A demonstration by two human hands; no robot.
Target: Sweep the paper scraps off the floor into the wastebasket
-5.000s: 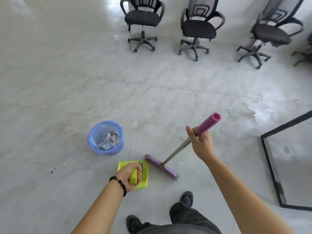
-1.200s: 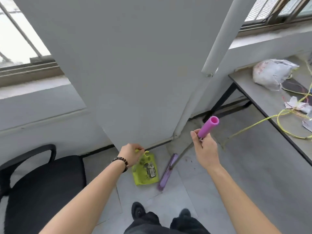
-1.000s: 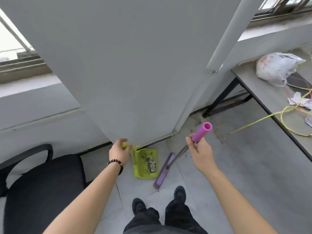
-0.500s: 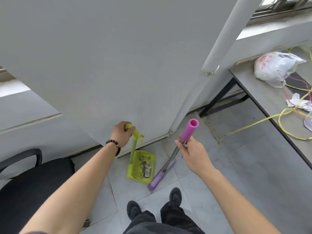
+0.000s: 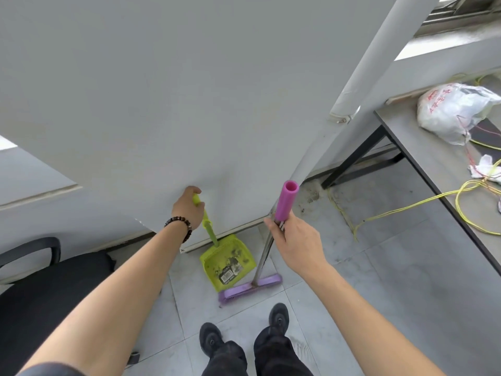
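Broom: head now swung crosswise on the floor, touching the front lip of your dustpan.
Left hand: your fingers wrap the dustpan handle.
Right hand: your fingers curl round the broom pole.

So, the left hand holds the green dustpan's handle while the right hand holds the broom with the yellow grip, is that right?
Not quite: the head view shows the grip on the broom is purple, not yellow. The left hand does hold the green dustpan's handle, and the right hand holds the broom.
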